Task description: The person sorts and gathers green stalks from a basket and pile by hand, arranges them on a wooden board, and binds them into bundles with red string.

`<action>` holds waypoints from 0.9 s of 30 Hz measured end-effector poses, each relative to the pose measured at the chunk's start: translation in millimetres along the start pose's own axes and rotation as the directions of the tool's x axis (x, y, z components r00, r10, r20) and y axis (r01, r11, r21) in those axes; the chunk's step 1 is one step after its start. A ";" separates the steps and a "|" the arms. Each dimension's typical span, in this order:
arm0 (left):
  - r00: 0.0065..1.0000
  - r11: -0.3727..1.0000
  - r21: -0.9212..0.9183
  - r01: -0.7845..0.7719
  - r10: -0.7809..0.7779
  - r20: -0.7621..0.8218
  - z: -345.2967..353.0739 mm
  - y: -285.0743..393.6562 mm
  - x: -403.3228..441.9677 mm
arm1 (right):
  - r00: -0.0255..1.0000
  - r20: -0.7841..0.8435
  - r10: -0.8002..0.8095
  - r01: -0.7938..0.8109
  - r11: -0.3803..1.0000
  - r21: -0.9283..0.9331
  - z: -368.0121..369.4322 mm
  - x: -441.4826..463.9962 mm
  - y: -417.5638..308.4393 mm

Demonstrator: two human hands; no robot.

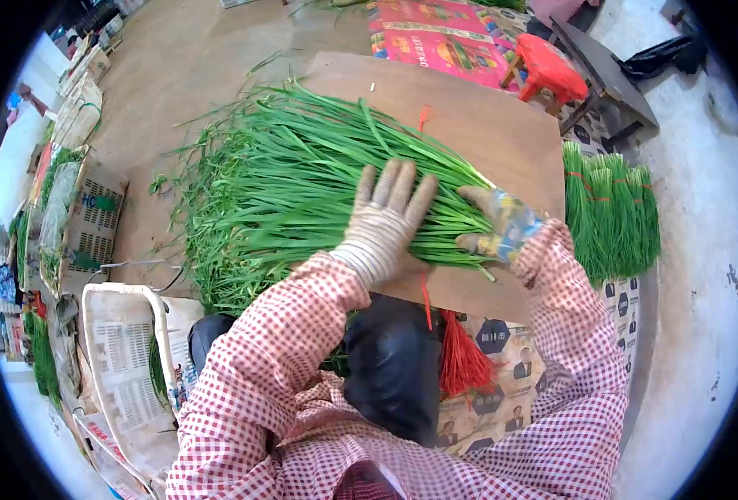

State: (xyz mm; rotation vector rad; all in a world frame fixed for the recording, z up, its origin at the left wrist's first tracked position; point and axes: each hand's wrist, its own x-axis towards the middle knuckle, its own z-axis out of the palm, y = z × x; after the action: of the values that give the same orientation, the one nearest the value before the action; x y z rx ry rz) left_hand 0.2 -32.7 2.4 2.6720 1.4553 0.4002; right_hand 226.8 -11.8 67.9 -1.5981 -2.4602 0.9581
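A broad bunch of garlic chives (pixel 302 167) lies across a brown board (pixel 519 150), leaves fanned to the left and pale stem ends to the right. My left hand (pixel 385 218), in a whitish striped glove, rests flat on top with its fingers spread. At the stem ends, my right hand (pixel 502 223) wears a blue-and-yellow patterned glove and grips the bunch between thumb and fingers. A red tie (pixel 426 302) shows below the bunch, and its other end sticks out above; its middle is hidden under the chives.
Tied chive bundles (pixel 609 212) stand right of the board. Red tie strips (pixel 464 354) hang near my knee. A red stool (pixel 548 71) is at the upper right. To the left are a white chair-like frame (pixel 127 350) and plastic crates (pixel 98 221). Loose leaves litter the floor.
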 end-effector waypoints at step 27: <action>0.971 0.997 0.014 0.082 -0.083 0.223 -7.0 -10.9 24.8 | 0.565 -0.821 0.077 0.237 0.938 0.251 85.3 -34.0 52.2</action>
State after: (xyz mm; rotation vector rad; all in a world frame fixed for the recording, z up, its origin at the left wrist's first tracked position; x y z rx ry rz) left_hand 2.4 -6.5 11.9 2.5494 1.4923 0.0861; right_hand 253.6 -66.0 -18.7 -1.3374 -1.5758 0.3952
